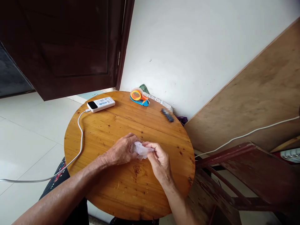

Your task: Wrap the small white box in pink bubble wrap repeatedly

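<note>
Over the middle of the round wooden table (105, 184), both hands are closed on a small crumpled plastic bag (140, 150), whitish and see-through. My left hand (124, 148) wraps round the bag's left side, its fingers partly hidden behind it. At the right end, my right hand (160, 161) pinches the plastic between thumb and fingers. Whether anything is inside the bag I cannot tell.
A white power bank (103, 104) with a white cable (81, 131) lies at the back left. An orange and blue tape dispenser (140, 97) stands at the back, left of a blurred dark object (167, 115). A wall, a dark door (77, 47) and a wooden chair (253, 175) surround the table.
</note>
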Available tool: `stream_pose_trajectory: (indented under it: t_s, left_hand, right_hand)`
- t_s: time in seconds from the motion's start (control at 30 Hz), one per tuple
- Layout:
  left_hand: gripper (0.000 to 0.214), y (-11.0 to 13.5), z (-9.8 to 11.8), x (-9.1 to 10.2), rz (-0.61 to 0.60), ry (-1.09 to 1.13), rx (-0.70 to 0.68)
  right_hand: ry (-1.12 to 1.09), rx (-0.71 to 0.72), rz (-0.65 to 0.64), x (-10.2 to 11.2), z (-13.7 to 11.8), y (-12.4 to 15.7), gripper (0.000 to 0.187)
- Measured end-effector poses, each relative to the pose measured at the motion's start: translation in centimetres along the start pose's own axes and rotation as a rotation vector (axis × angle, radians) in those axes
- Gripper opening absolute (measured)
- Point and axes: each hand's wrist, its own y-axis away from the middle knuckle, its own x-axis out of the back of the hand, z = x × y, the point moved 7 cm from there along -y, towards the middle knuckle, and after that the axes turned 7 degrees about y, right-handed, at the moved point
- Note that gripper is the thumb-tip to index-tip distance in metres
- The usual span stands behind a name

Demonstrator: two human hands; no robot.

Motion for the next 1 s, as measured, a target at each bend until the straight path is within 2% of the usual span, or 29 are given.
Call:
stream_pose_trajectory:
  t_s: [0.1,0.17,0.33,0.5,0.67,0.83,1.0]
  left_hand:
    - [0.02,-0.1,-1.3,0.3,-0.027,0.134,0.195]
    - [0.018,-0.1,-2.1,0.5,-0.007,0.152,0.277]
    - [0.016,-0.2,-2.5,1.0,0.068,0.006,0.317]
    - [0.015,-0.3,-2.2,1.1,0.074,-0.086,0.345]
    - [0.021,-0.1,-2.1,1.6,0.086,-0.197,0.401]
    - [0.037,0.1,-1.7,2.7,0.114,-0.233,0.385]
    - [0.034,0.1,-1.3,3.7,0.133,-0.199,0.291]
  right_hand:
    - [-0.058,-0.16,-0.019,0.0,1.0,-1.9,0.02]
    - [-0.113,-0.228,-0.049,-0.6,1.8,-3.0,0.027]
    - [-0.177,-0.325,-0.123,-2.4,3.4,-4.1,0.034]
    - [-0.214,-0.247,-0.12,-1.6,2.8,-4.0,0.035]
    - [-0.213,-0.186,-0.27,-2.1,2.0,-3.2,0.039]
    - [-0.064,-0.143,-0.14,-2.2,1.9,-2.6,0.037]
    - [-0.088,-0.159,-0.081,-2.2,2.5,-2.8,0.045]
